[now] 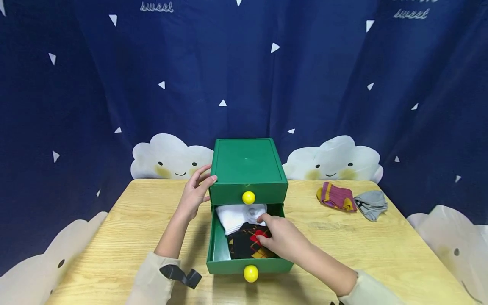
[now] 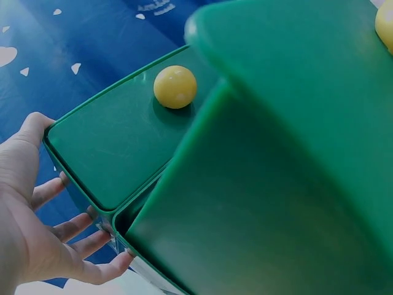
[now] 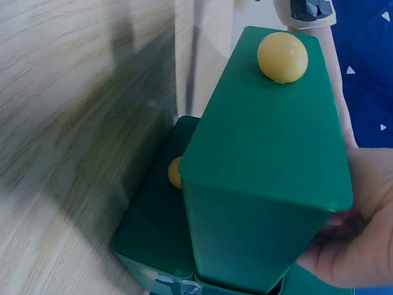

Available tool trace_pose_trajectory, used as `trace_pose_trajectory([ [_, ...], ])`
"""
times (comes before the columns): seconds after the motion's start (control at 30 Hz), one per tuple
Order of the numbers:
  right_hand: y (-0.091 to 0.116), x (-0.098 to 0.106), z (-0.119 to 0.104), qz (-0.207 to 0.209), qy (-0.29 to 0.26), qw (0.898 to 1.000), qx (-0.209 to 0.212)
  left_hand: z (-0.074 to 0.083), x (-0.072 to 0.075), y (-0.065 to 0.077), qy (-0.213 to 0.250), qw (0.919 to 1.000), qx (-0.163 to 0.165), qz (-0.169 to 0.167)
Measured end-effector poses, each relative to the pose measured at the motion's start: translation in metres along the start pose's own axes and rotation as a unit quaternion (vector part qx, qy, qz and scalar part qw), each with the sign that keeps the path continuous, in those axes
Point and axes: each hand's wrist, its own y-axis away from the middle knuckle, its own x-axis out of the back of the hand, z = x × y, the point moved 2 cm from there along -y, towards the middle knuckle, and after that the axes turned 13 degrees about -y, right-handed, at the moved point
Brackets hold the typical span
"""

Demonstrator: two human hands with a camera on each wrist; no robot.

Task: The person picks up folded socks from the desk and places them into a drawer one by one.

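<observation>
A green drawer cabinet (image 1: 245, 161) with yellow knobs stands on the table, one drawer (image 1: 225, 267) pulled out below the top one. In that drawer lie folded white socks (image 1: 230, 216) at the back and black argyle socks (image 1: 244, 245) in front. My right hand (image 1: 286, 237) reaches over the drawer's right wall, its thumb and forefinger apart over the argyle socks; the other fingers are hidden. In the right wrist view the drawer wall hides the socks. My left hand (image 2: 37, 215) touches the cabinet's left side with spread fingers, the thumb at the front corner.
Folded purple-and-yellow socks (image 1: 337, 197) and grey socks (image 1: 371, 204) lie at the table's right rear. Under the pulled-out drawer, the right wrist view shows another closed drawer (image 3: 153, 227). A dark blue curtain (image 1: 244, 76) hangs behind the wooden table (image 1: 133, 237).
</observation>
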Motion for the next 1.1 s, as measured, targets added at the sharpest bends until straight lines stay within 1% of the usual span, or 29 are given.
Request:
trace_pose_trajectory([
  [0.1, 0.002, 0.000, -0.001, 0.029, 0.035, 0.999, 0.013, 0.000, 0.000, 0.000, -0.001, 1.0000, -0.001, 0.001],
  [0.23, 0.003, -0.001, -0.001, 0.042, 0.054, 0.997, 0.028, 0.000, 0.001, 0.000, -0.002, 1.0000, 0.002, -0.002],
  [0.43, 0.001, 0.000, 0.003, 0.032, 0.042, 0.998, 0.029, 0.000, 0.001, 0.000, -0.003, 1.0000, 0.003, -0.001],
  [0.57, 0.003, 0.005, 0.002, 0.051, 0.030, 0.998, 0.038, 0.001, 0.001, 0.000, -0.004, 1.0000, 0.002, 0.001],
  [0.67, 0.008, 0.011, 0.000, 0.066, 0.010, 0.997, 0.041, 0.002, 0.001, 0.000, -0.003, 1.0000, 0.003, 0.000],
  [0.77, 0.013, 0.015, -0.002, 0.071, -0.022, 0.996, 0.042, 0.002, 0.002, 0.000, -0.001, 1.0000, 0.005, -0.001],
  [0.93, 0.025, 0.021, -0.009, 0.049, -0.094, 0.993, 0.048, 0.002, 0.002, -0.001, 0.003, 1.0000, 0.005, -0.004],
  [1.0, 0.032, 0.022, -0.014, 0.035, -0.127, 0.990, 0.055, 0.002, 0.002, -0.001, 0.004, 1.0000, 0.004, -0.004],
  [1.1, 0.044, 0.021, -0.022, 0.014, -0.164, 0.983, 0.076, 0.001, 0.001, -0.001, 0.002, 1.0000, 0.004, -0.005],
])
